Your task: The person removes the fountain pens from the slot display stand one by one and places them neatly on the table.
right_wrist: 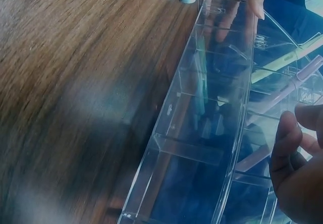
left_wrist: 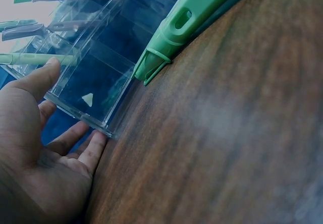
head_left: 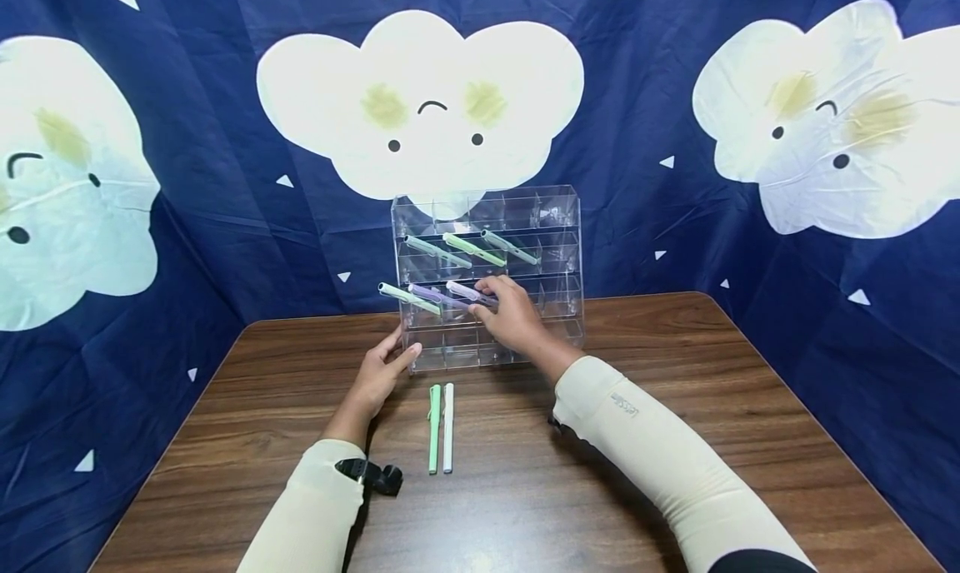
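A clear plastic display rack (head_left: 566,306) with tiered compartments stands at the back of the table. My left hand (head_left: 378,377) holds its lower left side, thumb at the front and fingers behind. With thumb and index finger, my right hand (head_left: 517,315) pinches a pale lavender pen (head_left: 461,291) lying slanted in a lower tier. Left of it in that tier lie a purple pen (head_left: 427,294) and a pale green pen (head_left: 405,296). In the right wrist view, the fingers (right_wrist: 287,133) hide part of the lavender pen.
The tier above holds a lime green pen (head_left: 472,249) between two teal pens, the left teal pen (head_left: 435,251) and the right teal pen (head_left: 510,246). In front of the rack, a green pen (head_left: 434,431) and a white pen (head_left: 448,431) lie side by side on the wooden table (head_left: 510,490).
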The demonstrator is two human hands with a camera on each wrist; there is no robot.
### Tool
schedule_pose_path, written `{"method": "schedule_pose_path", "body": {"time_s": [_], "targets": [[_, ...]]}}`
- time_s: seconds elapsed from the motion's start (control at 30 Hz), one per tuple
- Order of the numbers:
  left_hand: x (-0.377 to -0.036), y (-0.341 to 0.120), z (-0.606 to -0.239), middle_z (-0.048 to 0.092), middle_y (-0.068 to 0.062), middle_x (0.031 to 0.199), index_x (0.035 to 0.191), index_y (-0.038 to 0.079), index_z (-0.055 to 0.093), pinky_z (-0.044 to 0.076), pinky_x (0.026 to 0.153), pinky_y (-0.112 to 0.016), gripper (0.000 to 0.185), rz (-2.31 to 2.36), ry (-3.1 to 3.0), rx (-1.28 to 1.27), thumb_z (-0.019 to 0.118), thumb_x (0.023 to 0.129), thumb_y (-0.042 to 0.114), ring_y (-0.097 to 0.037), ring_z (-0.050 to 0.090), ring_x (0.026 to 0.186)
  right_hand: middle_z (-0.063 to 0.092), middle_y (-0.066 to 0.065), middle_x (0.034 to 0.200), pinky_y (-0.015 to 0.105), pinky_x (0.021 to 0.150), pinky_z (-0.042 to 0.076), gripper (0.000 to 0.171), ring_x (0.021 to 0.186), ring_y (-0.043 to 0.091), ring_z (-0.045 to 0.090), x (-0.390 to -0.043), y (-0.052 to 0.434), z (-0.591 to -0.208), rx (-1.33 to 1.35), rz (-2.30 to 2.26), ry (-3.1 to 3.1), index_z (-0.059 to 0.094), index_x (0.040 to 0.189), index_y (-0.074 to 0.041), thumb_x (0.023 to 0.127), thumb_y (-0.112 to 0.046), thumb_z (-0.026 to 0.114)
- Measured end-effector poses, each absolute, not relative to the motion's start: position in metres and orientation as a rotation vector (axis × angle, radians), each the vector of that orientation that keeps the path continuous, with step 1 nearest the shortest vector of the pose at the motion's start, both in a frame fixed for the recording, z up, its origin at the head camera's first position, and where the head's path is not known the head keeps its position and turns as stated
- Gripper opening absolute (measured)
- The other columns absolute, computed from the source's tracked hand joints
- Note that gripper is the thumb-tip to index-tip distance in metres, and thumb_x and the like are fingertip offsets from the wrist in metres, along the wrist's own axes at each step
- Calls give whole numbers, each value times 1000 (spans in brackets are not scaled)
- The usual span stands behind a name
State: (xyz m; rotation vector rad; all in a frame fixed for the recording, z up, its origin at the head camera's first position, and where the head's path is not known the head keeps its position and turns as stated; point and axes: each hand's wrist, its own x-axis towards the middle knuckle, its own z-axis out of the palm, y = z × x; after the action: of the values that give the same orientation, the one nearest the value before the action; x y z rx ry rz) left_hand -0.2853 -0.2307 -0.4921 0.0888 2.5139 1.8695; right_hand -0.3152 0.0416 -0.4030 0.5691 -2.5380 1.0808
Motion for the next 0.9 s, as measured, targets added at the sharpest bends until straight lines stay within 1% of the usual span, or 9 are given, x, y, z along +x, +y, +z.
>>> {"method": "schedule_pose_path", "body": {"time_s": [0.17,0.23,0.3,0.4,0.5,0.57,0.73,0.9], "targets": [[-286,-230,-492,42,-22,173,173,22,34,43,126,-51,73,1881,2510,87,69,110,34,-39,44,159,74,14,128,50,108,56,32,124,34,70,-317,40,-404,561,1078,-2530,73,130,-7,101,-19,80],[-287,-230,-493,42,-21,173,173,22,33,44,124,-49,73,1877,2509,87,69,110,34,-38,44,159,74,14,128,50,108,56,30,124,33,70,-317,40,-405,549,1071,-2539,74,130,-8,102,-18,79],[-288,-229,-493,43,-21,173,173,22,34,47,121,-44,73,1882,2504,86,69,110,34,-38,46,158,74,13,129,49,107,56,30,124,33,70,-318,39,-406,537,1061,-2547,74,131,-9,103,-18,77],[-288,-228,-493,45,-22,171,173,20,34,51,113,-31,74,1890,2502,93,69,110,33,-38,49,155,73,13,133,50,107,56,32,125,32,70,-319,39,-407,526,1054,-2562,74,136,-11,106,-18,73],[-287,-229,-493,46,-22,171,173,20,35,51,109,-26,73,1907,2493,80,70,110,31,-37,50,154,71,12,137,51,107,57,34,128,32,69,-320,37,-407,529,1032,-2577,73,141,-13,108,-18,70],[-287,-229,-492,45,-22,171,173,20,34,50,111,-29,73,1900,2495,79,69,110,31,-37,49,155,71,12,138,51,107,57,35,129,32,69,-321,37,-408,532,1015,-2580,73,143,-14,109,-19,69],[-285,-231,-492,42,-22,173,174,21,32,46,121,-42,74,1870,2504,74,68,111,34,-38,45,159,72,12,135,51,104,59,33,126,33,71,-321,35,-409,546,1002,-2562,74,141,-13,109,-19,69],[-285,-231,-492,42,-22,173,174,21,31,46,121,-44,74,1878,2497,75,68,111,34,-38,45,158,72,12,133,51,104,58,32,125,33,70,-321,35,-408,554,1008,-2550,75,139,-10,109,-17,68]]}}
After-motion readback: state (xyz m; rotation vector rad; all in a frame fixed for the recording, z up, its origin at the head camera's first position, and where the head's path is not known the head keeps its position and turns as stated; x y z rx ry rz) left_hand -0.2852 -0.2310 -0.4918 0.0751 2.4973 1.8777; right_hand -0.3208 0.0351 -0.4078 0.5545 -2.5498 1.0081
